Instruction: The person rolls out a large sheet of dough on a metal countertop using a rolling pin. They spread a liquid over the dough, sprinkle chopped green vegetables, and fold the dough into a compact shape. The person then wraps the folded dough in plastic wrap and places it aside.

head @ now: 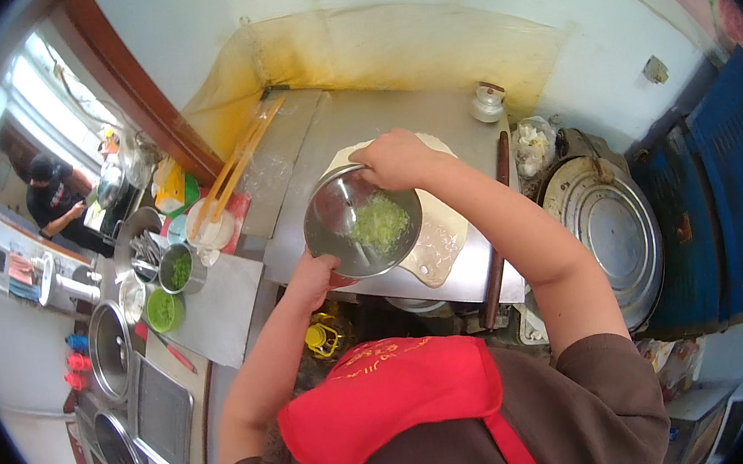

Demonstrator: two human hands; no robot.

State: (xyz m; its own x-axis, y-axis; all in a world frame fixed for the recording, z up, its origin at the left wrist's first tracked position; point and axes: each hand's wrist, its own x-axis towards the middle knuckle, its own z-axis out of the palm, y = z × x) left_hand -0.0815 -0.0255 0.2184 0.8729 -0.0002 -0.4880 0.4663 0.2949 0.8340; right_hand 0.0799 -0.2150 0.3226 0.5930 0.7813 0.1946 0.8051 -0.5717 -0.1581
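My left hand point(312, 279) grips the near left rim of a stainless steel bowl point(327, 226), and my right hand point(394, 158) grips its far rim. The bowl is tilted, with chopped pale green vegetable point(379, 223) lying in it. Beneath and beside the bowl, a rolled-out sheet of dough point(445, 224) with a wet, shiny surface lies on the metal worktop point(372, 109). Part of the dough is hidden by the bowl and my right arm. A long dark wooden rolling pin point(501, 252) lies to the right of the dough.
A glass jar point(488, 103) stands at the back right. Long wooden sticks point(244, 153) lean at the left, near a metal pot of chopped greens point(183, 269) and a green bowl point(164, 310). A large round metal lid point(607, 241) is at right. Another person point(59, 200) stands far left.
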